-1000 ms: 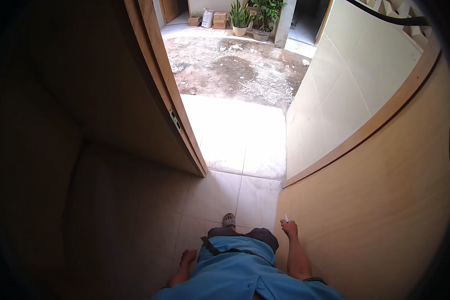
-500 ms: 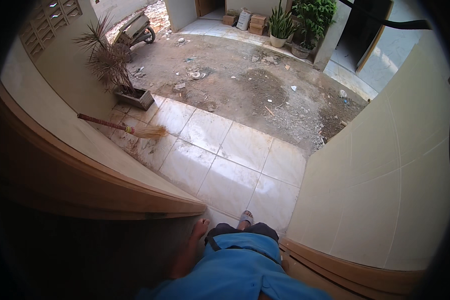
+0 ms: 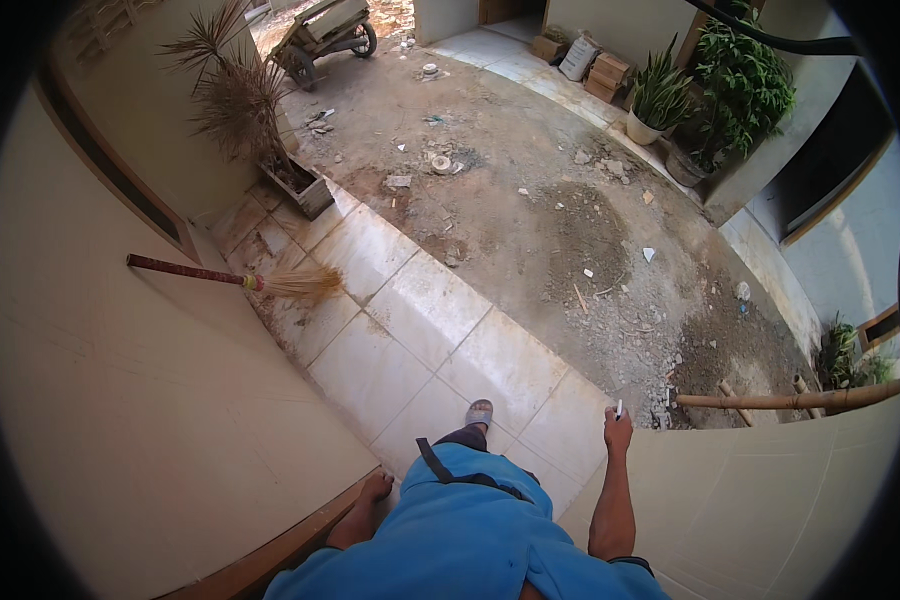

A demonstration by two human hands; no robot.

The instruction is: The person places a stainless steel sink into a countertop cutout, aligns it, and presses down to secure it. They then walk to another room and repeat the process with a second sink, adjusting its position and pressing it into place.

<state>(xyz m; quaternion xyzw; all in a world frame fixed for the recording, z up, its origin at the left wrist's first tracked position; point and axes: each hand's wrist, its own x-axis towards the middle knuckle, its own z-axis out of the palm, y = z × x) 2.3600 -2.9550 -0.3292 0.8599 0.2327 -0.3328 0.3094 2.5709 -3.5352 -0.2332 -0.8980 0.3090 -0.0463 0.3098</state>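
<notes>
My right hand point(image 3: 618, 432) is stretched forward at the right, beside the light wall. Its fingers are closed on a small white stick-like object point(image 3: 619, 408), whose upper end sticks out; its exact kind is too small to tell. Low at the left, close to the doorway edge, hangs my left hand point(image 3: 377, 487). Its fingers are curled in and nothing shows in them. A straw broom point(image 3: 295, 284) with a reddish-brown handle leans by the left wall, its bristles on the tiles, well away from both hands.
My sandalled foot point(image 3: 479, 412) is on the white floor tiles point(image 3: 425, 300). Beyond lies a dirt yard point(image 3: 530, 210) with rubble. A planter box point(image 3: 305, 190) holds a spiky plant, and a wooden cart point(image 3: 320, 35) stands behind. Bamboo poles point(image 3: 780, 400) are at right, potted plants point(image 3: 645, 125) at back.
I have stepped forward out of the doorway and the view has turned. My right hand with the small white object has come into view. My left hand is lower and farther left in the picture.
</notes>
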